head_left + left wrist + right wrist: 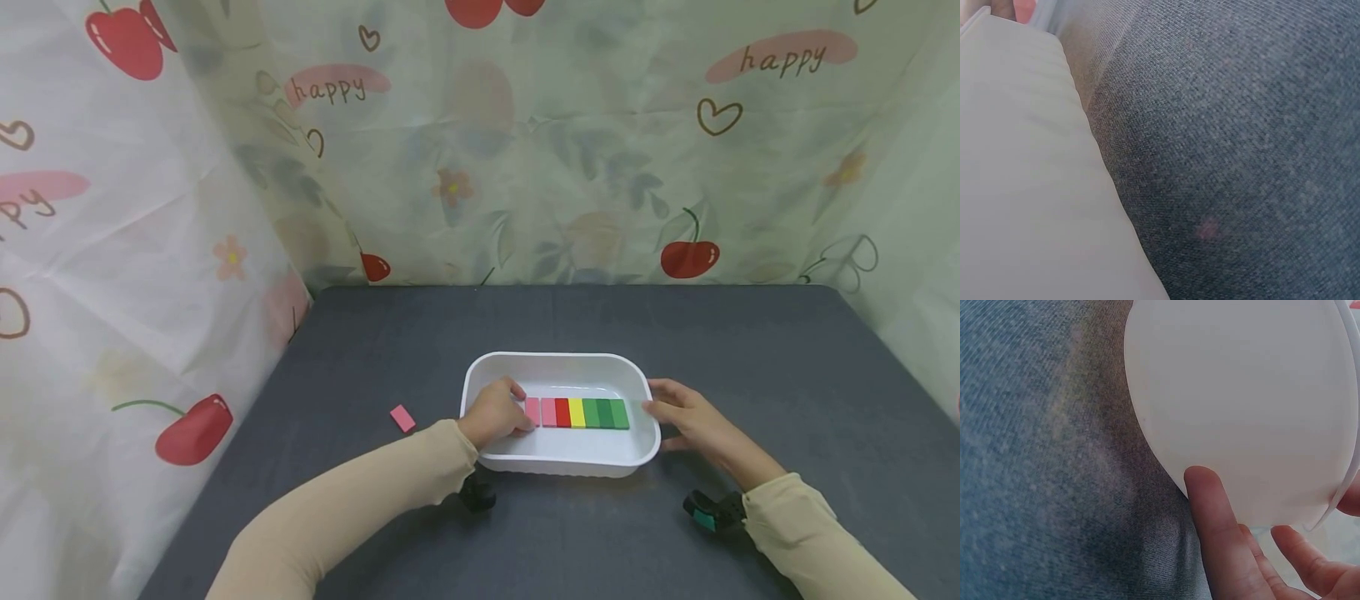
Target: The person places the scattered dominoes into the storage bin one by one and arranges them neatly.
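A white plastic tray point(566, 461) sits on the table with a row of small coloured tiles lying flat inside it. From left to right the row runs pink, pink, red point(562, 412), yellow point(577, 412), then green point(606, 413). My left hand point(495, 412) reaches over the tray's left side and pinches the leftmost pink tile point(533, 410) at the row's end, its thumb at the lower edge. At the tray's right end my right hand point(693, 421) grips the rim, the thumb over it and the fingers point(1225, 544) against the outer wall.
One loose pink tile point(402, 418) lies on the dark cloth-covered table point(390, 358), left of the tray. Patterned curtains point(480, 167) hang behind and at the sides. Dark wrist devices point(712, 510) sit below both hands.
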Motion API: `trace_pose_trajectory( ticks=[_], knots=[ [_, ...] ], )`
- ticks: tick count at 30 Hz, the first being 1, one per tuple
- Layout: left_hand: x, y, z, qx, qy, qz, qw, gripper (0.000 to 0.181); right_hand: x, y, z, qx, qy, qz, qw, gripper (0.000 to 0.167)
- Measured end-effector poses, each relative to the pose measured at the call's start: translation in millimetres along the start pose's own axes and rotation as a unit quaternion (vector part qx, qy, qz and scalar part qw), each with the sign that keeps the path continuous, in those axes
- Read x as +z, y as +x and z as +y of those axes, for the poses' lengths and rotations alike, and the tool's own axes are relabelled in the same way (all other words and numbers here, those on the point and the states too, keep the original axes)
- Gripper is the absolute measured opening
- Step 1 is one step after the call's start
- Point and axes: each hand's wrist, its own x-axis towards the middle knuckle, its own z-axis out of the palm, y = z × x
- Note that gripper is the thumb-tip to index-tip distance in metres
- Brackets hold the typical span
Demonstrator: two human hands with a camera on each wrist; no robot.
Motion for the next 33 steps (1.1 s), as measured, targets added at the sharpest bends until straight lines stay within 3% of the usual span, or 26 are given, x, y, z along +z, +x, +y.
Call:
trace_pose_trajectory(
  ticks=[19,33],
  knots=[
    [0.7,5.7,-2.3,0.021,-0.014,-0.011,0.9996,0.033,0.5,-1.1,-2.0,0.008,-0.004,-0.002,1.0,0.065],
    [2.8,8.2,-3.3,0.014,-0.007,-0.006,0.9999,0.033,0.5,-1.3,-2.8,0.012,-0.007,0.0,0.9999,0.064]
  ],
)
